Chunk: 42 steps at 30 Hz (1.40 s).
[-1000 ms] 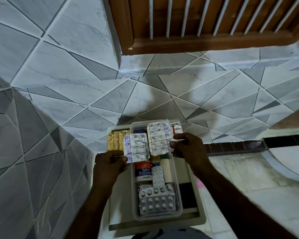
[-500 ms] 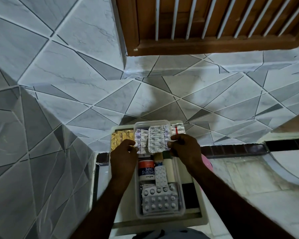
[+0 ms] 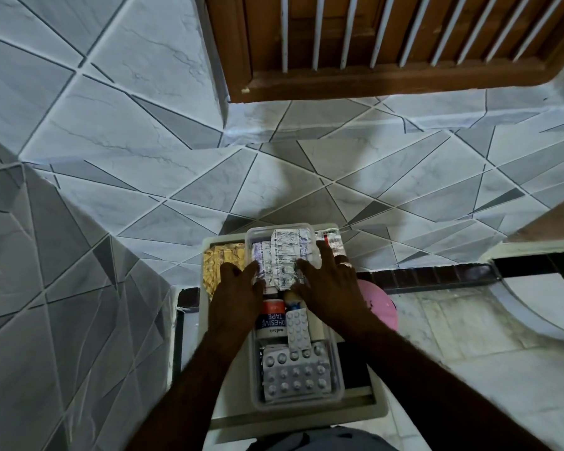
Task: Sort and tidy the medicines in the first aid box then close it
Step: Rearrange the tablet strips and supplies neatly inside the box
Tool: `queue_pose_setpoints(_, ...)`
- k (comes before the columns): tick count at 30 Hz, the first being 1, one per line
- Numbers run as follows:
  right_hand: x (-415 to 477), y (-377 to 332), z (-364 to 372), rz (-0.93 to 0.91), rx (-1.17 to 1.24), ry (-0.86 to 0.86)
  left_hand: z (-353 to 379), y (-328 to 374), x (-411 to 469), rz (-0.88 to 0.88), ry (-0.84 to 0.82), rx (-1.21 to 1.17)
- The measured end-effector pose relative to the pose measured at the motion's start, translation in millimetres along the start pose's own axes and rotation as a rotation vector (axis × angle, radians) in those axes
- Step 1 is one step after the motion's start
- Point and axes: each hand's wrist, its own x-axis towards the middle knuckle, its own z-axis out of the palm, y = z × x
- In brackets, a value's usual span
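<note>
A white roll package (image 3: 272, 321) in the clear box (image 3: 338, 382) reads "ADHESIVE TAPE", partly cut off at the left. Print on the foil strips (image 3: 287, 252) at the far end is too small to read.

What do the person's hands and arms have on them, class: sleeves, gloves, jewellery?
Both forearms are bare, with no sleeves or gloves in view. The left hand wears nothing visible. The right hand has a pale ring on one finger. No watch or bracelet shows.

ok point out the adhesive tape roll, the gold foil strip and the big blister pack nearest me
adhesive tape roll (image 3: 272, 323), head view, on its printed label
gold foil strip (image 3: 222, 255), head view, on its crinkled upper face
big blister pack (image 3: 295, 377), head view, middle of its pill rows
</note>
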Motion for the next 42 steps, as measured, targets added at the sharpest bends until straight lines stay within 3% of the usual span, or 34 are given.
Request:
queue_pose_setpoints(5, 6.6, 2.6, -6.5, 0.003, 0.037, -0.069, 0.3, -1.4, 8.3, 0.018, 0.009, 0.024)
queue_pose_setpoints(8, 13.4, 11.4, -19.4, 0.050, 0.230, -0.027, -4.9, -8.3, 11.3, 0.015, 0.161, -0.137)
queue_pose_setpoints(11, 25.3, 36.4, -32.0, 0.200, 0.438, 0.105, -13.7, -31.6, 17.8, -0.137, 0.281, -0.245)
queue_pose_setpoints(16, 30.9, 66.0, -27.9, 0.500, 0.564, -0.063, -9.1, -75.1, 24.2, -0.405, 0.194, -0.175)
queue_pose_setpoints(23, 31.7, 61.4, 0.9, 0.490, 0.539, -0.055, 4.9, -76.7, 26.1, -0.395, 0.136, -0.152)
queue_pose_setpoints(33, 33.2, 62.5, 0.4, 0.463, 0.549, 0.064, 8.5, -73.1, 31.9, -0.339, 0.257, -0.077)
queue_pose_setpoints(38, 38.5, 67.8, 1.9, 0.586, 0.744, 0.079, 0.2, -65.2, 29.4, -0.353, 0.357, -0.264)
queue_pose_setpoints(42, 37.5, 70.3, 1.2, 0.650, 0.907, 0.093, -3.3, -75.1, 33.5, -0.438, 0.333, -0.505)
